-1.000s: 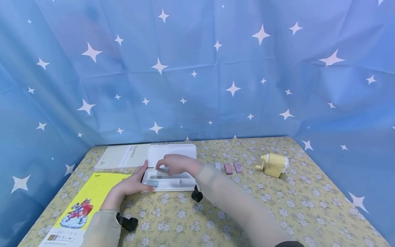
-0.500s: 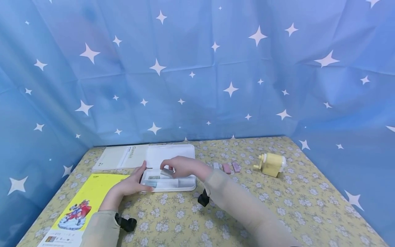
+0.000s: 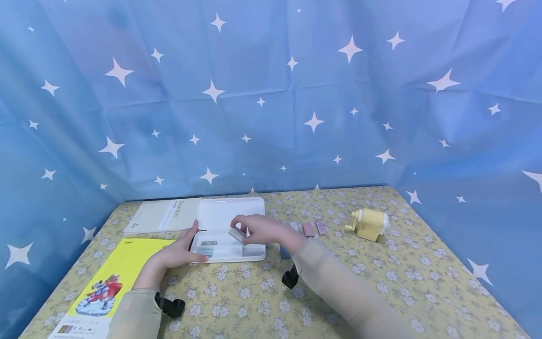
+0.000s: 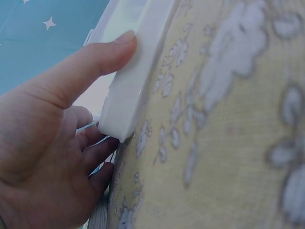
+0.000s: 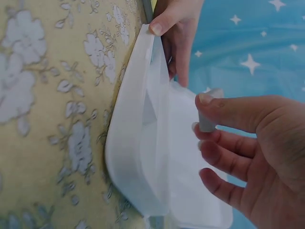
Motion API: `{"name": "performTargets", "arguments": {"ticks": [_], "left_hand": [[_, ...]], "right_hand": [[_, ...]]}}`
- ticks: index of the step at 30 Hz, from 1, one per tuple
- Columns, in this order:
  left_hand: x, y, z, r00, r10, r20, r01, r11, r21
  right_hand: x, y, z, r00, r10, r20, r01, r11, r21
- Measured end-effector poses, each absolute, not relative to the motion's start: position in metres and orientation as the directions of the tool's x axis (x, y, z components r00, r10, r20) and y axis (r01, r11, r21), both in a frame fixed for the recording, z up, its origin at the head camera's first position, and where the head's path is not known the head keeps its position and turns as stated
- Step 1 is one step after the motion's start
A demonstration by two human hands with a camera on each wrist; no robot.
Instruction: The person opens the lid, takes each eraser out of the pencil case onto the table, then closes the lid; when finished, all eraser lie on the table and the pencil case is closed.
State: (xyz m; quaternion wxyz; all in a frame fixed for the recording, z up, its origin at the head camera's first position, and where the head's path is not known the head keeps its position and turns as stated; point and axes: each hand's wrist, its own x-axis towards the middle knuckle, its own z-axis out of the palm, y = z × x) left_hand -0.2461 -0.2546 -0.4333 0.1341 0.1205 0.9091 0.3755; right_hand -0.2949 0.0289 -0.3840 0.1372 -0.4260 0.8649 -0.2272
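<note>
Rightward since the earlier head frame go the right hand [image 3: 263, 229] and the pale block [image 3: 237, 234] that it pinches between thumb and fingers, now tilted above the open white case [image 3: 237, 259]. At the case's left end, the left hand [image 3: 173, 256] spreads wide, thumb on the near edge. Good handling here probably means a firm, light pinch — the block looks small — with fingertips kept clear of the walls, and the left hand bracing the case so it doesn't slide.

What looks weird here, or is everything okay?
Nothing really stands out. The white case sits open, the right hand holds a pale block over it, and the yellow sharpener sits off to the right. I see nothing spilled or broken.
</note>
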Motion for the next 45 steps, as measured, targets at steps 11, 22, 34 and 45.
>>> {"name": "performTargets", "arguments": {"ticks": [11,22,34,45], "left_hand": [[-0.246,-0.254,-0.433,-0.933,0.325,-0.155,0.123,0.693,0.71],[-0.245,-0.254,-0.434,-0.931,0.324,-0.167,0.107,0.681,0.724],[-0.245,-0.254,-0.434,-0.934,0.321,-0.16,0.112,0.684,0.721],[-0.245,-0.254,-0.432,-0.932,0.329,-0.154,0.126,0.691,0.711]], "right_hand": [[-0.287,0.058,-0.384,-0.69,-0.724,0.001,-0.587,0.559,-0.586],[-0.282,0.094,-0.388,-0.735,-0.674,0.071,-0.57,0.558,-0.602],[-0.275,0.128,-0.399,-0.81,-0.584,0.059,-0.486,0.612,-0.623],[-0.27,0.151,-0.405,-0.833,-0.55,0.053,-0.474,0.663,-0.579]]}}
